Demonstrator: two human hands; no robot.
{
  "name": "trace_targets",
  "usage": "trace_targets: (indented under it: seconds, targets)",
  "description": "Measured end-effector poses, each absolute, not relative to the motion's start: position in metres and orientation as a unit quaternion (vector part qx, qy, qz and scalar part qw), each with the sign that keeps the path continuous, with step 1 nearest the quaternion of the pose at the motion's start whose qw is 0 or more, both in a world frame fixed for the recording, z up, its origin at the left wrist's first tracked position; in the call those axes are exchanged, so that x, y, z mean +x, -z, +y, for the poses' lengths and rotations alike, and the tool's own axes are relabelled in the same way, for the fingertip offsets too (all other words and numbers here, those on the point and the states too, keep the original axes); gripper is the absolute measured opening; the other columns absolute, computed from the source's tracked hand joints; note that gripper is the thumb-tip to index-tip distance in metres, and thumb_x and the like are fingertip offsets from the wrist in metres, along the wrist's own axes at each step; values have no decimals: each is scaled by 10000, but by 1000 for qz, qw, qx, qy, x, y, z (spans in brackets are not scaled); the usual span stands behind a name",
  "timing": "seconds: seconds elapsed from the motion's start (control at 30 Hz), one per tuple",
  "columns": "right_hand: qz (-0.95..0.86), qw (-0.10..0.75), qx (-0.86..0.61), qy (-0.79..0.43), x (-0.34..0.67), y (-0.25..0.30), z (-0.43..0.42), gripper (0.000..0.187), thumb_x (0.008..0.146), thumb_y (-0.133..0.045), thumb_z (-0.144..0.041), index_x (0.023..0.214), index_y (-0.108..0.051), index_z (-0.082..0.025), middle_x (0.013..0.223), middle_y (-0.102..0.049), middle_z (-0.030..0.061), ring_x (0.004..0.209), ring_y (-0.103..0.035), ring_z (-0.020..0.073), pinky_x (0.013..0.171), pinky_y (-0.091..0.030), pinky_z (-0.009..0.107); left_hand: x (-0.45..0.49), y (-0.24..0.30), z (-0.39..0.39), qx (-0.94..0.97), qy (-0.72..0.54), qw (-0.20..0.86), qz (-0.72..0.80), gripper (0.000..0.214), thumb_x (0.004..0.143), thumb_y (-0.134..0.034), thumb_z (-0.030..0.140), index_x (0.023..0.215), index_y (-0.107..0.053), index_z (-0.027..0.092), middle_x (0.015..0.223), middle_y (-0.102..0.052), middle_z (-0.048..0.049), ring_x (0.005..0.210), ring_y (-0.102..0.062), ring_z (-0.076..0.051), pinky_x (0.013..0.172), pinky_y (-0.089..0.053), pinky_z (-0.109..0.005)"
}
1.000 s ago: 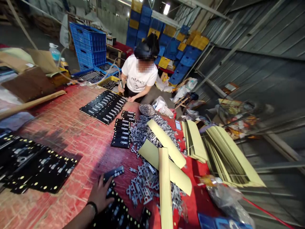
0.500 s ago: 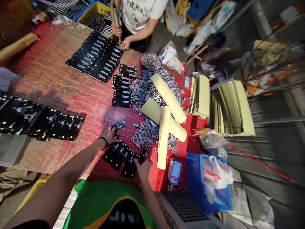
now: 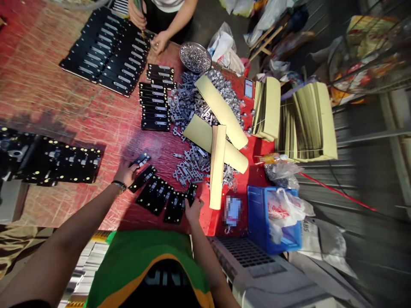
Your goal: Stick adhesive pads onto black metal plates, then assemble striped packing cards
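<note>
My left hand [image 3: 126, 173] grips the near end of a small black plate [image 3: 141, 159] with a shiny metal strip on it, held just over the red tabletop. Beside that hand a second black plate [image 3: 143, 178] lies slanted. A row of black plates [image 3: 155, 194] with yellowish dots and metal pieces fans out between my hands, and another group [image 3: 174, 207] lies to its right. At the right end my right hand [image 3: 193, 210] has thumb and fingers closed about a narrow black plate [image 3: 192, 193].
Loose metal parts [image 3: 192, 164] are heaped beyond my right hand, with yellow card strips [image 3: 218, 167] across them. A bowl of small parts [image 3: 195, 57] stands behind. Stacked black plates [image 3: 77, 164] lie left. Across the table a co-worker's hand [image 3: 159, 41] touches a black panel [image 3: 105, 51].
My left hand has shifted left with its plate, and a slanted plate now shows apart from the row. My right hand stays at the row's right end. The whole view has shifted.
</note>
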State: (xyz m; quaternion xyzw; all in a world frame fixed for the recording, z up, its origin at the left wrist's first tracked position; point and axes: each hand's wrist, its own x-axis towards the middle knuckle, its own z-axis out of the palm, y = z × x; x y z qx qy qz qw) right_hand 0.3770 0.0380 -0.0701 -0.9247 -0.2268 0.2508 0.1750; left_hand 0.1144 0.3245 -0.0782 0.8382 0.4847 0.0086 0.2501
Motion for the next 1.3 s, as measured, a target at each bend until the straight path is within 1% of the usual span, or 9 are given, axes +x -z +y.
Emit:
trace_targets:
  seconds: [0.13, 0.23, 0.4, 0.6, 0.8, 1.0, 1.13, 1.2, 1.3]
  targets:
    - [-251, 164, -924, -236, 381, 72, 24, 523, 937, -535, -473, 1267, -583, -70, 1457, -385, 282, 1108, -627, 340, 987, -524, 459, 89, 76, 289, 853, 24, 220, 473, 529, 986, -385, 463, 1283, -697, 157, 1176, -586, -179, 1109, -557, -344, 1005, -480, -495]
    - [-264, 157, -918, -249, 377, 72, 13, 514, 933, -541, -473, 1242, -596, -67, 1437, -408, 280, 1086, -641, 334, 978, -531, 465, 99, 71, 276, 858, 24, 220, 463, 722, 905, -525, 661, 1425, -597, 165, 1343, -523, -201, 1247, -514, -380, 1082, -436, -484]
    - [-252, 142, -926, -243, 353, 73, 9, 776, 900, -596, -565, 1435, -483, -14, 1488, -390, 325, 1269, -559, 404, 1044, -496, 506, 141, 68, 274, 839, 62, 203, 501, 1194, 665, -752, 772, 1628, -311, 219, 1647, -192, -264, 1431, -328, -538, 1134, -319, -618]
    - [-220, 143, -938, -229, 340, 74, 24, 1081, 805, -694, -677, 1541, -358, 39, 1590, -252, 378, 1445, -356, 513, 1127, -399, 599, 142, 68, 269, 834, 55, 207, 508, 1086, 730, -708, 751, 1622, -327, 263, 1681, -159, -234, 1469, -296, -502, 1123, -336, -613]
    - [-205, 217, -927, -226, 366, 77, 33, 578, 965, -551, -459, 1360, -554, -37, 1468, -412, 295, 1304, -532, 350, 1118, -442, 462, 136, 71, 273, 846, 21, 193, 496, 1011, 763, -670, 738, 1543, -435, 139, 1652, -220, -258, 1430, -356, -476, 1156, -329, -556]
    - [-231, 169, -926, -247, 372, 63, 15, 464, 950, -557, -385, 1273, -618, -58, 1451, -425, 260, 1211, -588, 320, 1067, -482, 426, 144, 64, 263, 839, 22, 166, 518, 975, 802, -629, 733, 1504, -435, 85, 1664, -191, -296, 1475, -294, -483, 1173, -294, -597]
    - [-230, 112, -933, -255, 346, 54, 19, 859, 902, -630, -571, 1535, -425, -28, 1586, -307, 323, 1372, -459, 455, 1081, -451, 556, 153, 63, 260, 830, 84, 155, 530, 1102, 717, -714, 733, 1484, -398, 9, 1669, -102, -368, 1526, -153, -525, 1178, -214, -681]
    - [-235, 81, -936, -250, 331, 51, 29, 1084, 833, -691, -656, 1642, -250, -85, 1659, -188, 318, 1430, -371, 508, 1079, -422, 636, 157, 64, 262, 817, 113, 156, 543, 1125, 672, -733, 747, 1452, -423, -3, 1671, -69, -380, 1532, -124, -539, 1179, -196, -693]
    - [-244, 29, -937, -249, 316, 46, 44, 1155, 798, -725, -672, 1683, -137, -220, 1710, -90, 261, 1471, -289, 530, 1072, -376, 717, 161, 63, 263, 805, 138, 151, 557, 1112, 637, -727, 761, 1427, -461, 25, 1685, -26, -365, 1543, -99, -545, 1178, -199, -699]
